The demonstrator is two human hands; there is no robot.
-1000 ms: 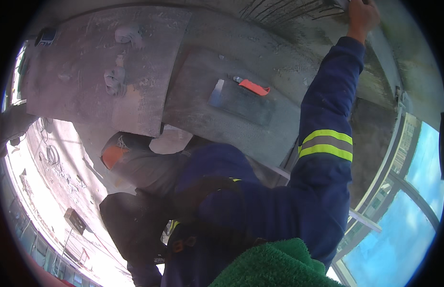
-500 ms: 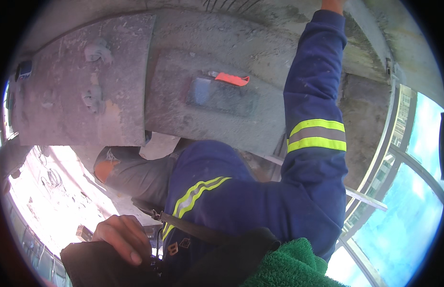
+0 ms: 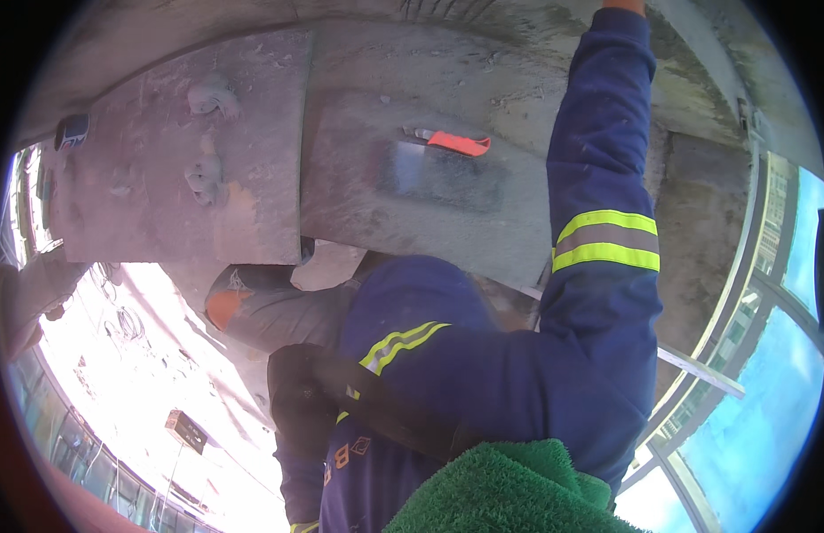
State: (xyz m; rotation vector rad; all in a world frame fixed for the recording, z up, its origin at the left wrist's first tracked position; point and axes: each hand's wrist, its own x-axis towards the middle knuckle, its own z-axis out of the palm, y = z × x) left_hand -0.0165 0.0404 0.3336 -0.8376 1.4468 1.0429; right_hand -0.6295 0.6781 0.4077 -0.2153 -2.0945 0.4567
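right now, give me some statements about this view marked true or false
1. The red-handled tool lies on the grey board. True.
2. The right hand holds that tool. False: it is at the top edge, apart from it.
3. The blue right sleeve has yellow bands with grey between. True.
4. The left hand shows clearly. False: it cannot be seen.
5. The fuzzy cloth at the bottom is green. True.

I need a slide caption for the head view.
Blue right sleeve outstretched; an orange-handled tool lies on a grey board.
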